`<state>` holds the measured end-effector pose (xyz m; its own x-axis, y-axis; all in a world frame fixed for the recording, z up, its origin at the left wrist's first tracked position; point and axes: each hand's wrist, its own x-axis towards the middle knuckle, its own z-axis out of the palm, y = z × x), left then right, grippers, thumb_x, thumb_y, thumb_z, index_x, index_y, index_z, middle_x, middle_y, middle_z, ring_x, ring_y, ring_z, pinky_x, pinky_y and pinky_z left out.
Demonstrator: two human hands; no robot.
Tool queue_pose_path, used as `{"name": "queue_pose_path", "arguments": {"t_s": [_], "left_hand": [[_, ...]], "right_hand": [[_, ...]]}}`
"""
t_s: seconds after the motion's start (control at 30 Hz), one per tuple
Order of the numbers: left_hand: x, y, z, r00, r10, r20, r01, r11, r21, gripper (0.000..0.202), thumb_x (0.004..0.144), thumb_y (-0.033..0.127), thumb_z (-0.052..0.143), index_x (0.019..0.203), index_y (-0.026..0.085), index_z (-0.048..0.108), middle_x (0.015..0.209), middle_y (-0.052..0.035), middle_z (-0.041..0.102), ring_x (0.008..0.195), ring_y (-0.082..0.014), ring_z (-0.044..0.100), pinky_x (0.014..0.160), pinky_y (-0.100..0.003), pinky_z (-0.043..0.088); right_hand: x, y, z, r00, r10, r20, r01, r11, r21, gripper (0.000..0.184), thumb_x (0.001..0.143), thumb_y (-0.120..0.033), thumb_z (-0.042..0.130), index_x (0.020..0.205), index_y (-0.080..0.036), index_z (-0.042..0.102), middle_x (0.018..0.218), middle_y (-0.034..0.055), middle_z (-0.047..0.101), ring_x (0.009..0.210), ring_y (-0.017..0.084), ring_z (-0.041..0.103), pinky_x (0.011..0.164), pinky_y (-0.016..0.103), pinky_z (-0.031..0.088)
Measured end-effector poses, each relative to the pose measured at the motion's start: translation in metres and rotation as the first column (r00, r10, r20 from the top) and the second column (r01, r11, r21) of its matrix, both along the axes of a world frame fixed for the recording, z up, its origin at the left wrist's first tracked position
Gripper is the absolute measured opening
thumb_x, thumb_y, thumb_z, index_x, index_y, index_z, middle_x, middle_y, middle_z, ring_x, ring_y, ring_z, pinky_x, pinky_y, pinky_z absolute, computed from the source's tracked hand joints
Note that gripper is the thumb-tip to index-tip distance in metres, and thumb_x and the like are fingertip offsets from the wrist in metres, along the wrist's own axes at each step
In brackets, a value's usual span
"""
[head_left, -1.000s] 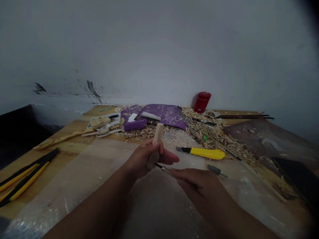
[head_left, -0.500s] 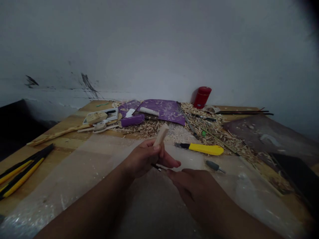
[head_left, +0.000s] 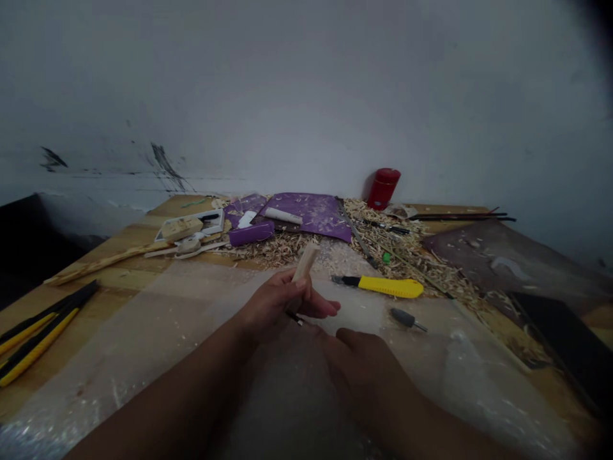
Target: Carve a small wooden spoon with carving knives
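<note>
My left hand (head_left: 282,297) is wrapped round a pale piece of wood (head_left: 306,260), whose squared end sticks up past the thumb. Its lower fingers point out to the right. My right hand (head_left: 359,361) is closed just below and to the right, fingers drawn in towards the left palm. Between the two hands shows a small dark strip with a bright tip (head_left: 294,317); its kind and which hand grips it are hard to make out. Beyond the hands lies a yellow utility knife (head_left: 390,286), blade to the left. Near it rests a grey grinding bit (head_left: 403,317) with a metal shank.
Clear plastic sheeting (head_left: 158,332) covers the wooden table. Wood shavings heap along the back around purple sheets (head_left: 311,214) and a red canister (head_left: 384,188). Yellow-black pliers-like handles (head_left: 38,338) lie left, a white tray (head_left: 218,220) behind them, a dark flat slab (head_left: 560,342) right.
The whole view has shifted slightly, so things sit a little further left. My right hand has edged slightly down and away from the left fingers. The left hand keeps its hold on the wood.
</note>
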<state>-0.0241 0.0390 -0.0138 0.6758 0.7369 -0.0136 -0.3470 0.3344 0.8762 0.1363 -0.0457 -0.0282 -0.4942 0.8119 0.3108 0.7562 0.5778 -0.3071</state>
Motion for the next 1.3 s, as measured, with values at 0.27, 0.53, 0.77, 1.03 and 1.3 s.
{"name": "queue_pose_path", "arguments": {"t_s": [0.27,0.53,0.77,1.03,1.3], "left_hand": [[-0.001,-0.002,0.011,0.992,0.059,0.112,-0.045,0.992,-0.118,0.025,0.084,0.034,0.043,0.068,0.016,0.049,0.082,-0.0128,0.072,0.102,-0.0328,0.059,0.093,-0.049,0.034],[0.0,0.005,0.006,0.986,0.09,0.143,-0.062,0.98,-0.188,0.031,0.087,0.038,0.035,0.069,0.017,0.047,0.089,-0.0136,0.072,0.1,-0.0301,0.061,0.092,-0.046,0.035],[-0.002,0.004,0.008,0.993,0.104,0.057,-0.097,0.989,-0.11,0.028,0.086,0.038,0.037,0.07,0.017,0.048,0.089,-0.0128,0.072,0.095,-0.0284,0.063,0.089,-0.045,0.039],[0.002,0.0,0.008,0.979,0.161,-0.127,-0.149,0.984,0.096,0.02,0.083,0.03,0.049,0.071,0.014,0.052,0.08,-0.0127,0.072,0.085,-0.0272,0.066,0.086,-0.046,0.042],[0.007,-0.008,0.01,0.972,0.179,-0.152,-0.176,0.984,0.034,0.022,0.083,0.033,0.05,0.071,0.015,0.051,0.077,-0.0114,0.071,0.083,-0.0272,0.066,0.076,-0.041,0.047]], "right_hand": [[-0.001,0.005,-0.001,0.977,0.014,-0.212,-0.013,1.0,0.002,0.038,0.083,-0.012,0.034,0.109,-0.01,0.062,0.06,0.0071,0.057,0.049,0.02,0.052,0.046,0.029,0.036],[0.015,0.016,-0.004,0.883,-0.059,-0.465,0.011,0.994,-0.105,0.028,0.087,-0.017,0.043,0.109,-0.024,0.06,0.095,0.0008,0.069,0.082,0.014,0.064,0.071,0.024,0.048],[0.019,0.011,0.006,0.911,-0.047,-0.41,-0.014,0.99,-0.144,0.032,0.084,-0.014,0.046,0.11,-0.024,0.061,0.085,0.0023,0.069,0.071,0.015,0.063,0.065,0.026,0.046],[0.016,0.009,0.014,0.986,-0.053,-0.156,0.02,0.978,-0.206,0.039,0.082,-0.011,0.043,0.115,-0.027,0.058,0.079,0.0032,0.066,0.067,0.018,0.062,0.061,0.028,0.043],[0.009,0.006,0.022,0.967,-0.09,-0.24,0.007,0.946,-0.324,0.031,0.082,-0.009,0.042,0.098,-0.025,0.063,0.081,0.0017,0.068,0.071,0.017,0.063,0.065,0.026,0.044]]}}
